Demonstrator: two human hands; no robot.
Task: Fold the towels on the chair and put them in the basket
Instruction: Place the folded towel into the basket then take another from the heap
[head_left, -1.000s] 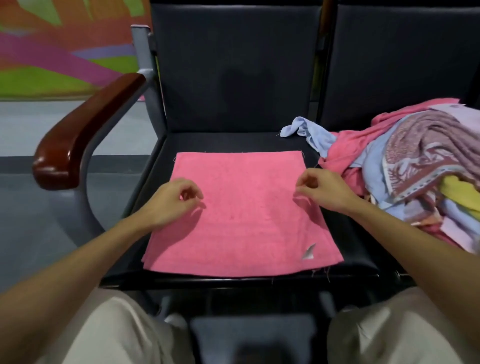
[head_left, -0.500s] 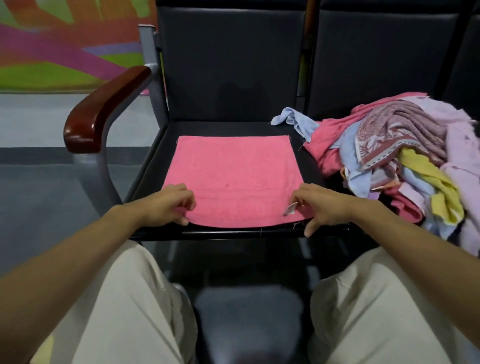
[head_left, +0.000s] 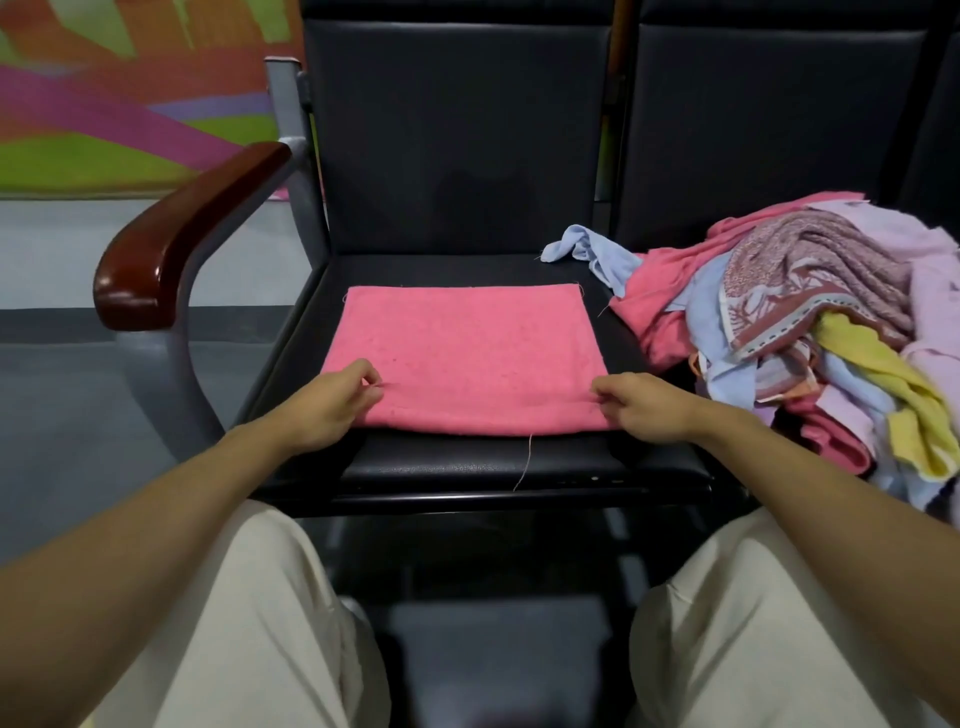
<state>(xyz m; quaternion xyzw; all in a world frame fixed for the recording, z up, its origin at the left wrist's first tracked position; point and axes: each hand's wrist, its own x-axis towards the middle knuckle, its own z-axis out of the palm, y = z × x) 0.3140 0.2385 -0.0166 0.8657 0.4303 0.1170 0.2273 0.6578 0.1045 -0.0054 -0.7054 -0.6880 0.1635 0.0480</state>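
Note:
A pink towel (head_left: 467, 353) lies flat on the black chair seat (head_left: 467, 467), folded with its near edge doubled over. My left hand (head_left: 332, 405) pinches the towel's near left corner. My right hand (head_left: 639, 405) pinches the near right corner. Both hands have their fingers curled on the cloth. A loose thread hangs from the near edge onto the seat. A heap of unfolded towels (head_left: 810, 332) in pink, blue, yellow, lilac and a patterned one lies on the seat to the right. No basket is in view.
A wooden armrest (head_left: 176, 244) on a grey metal frame stands at the left of the seat. Black backrests (head_left: 457, 140) rise behind both seats. My knees in pale trousers are below the seat's front edge. Grey floor lies to the left.
Both hands went from the towel's middle sides to its near corners. The towel now looks shorter, its near edge farther back from the seat's front, and the white label is out of sight.

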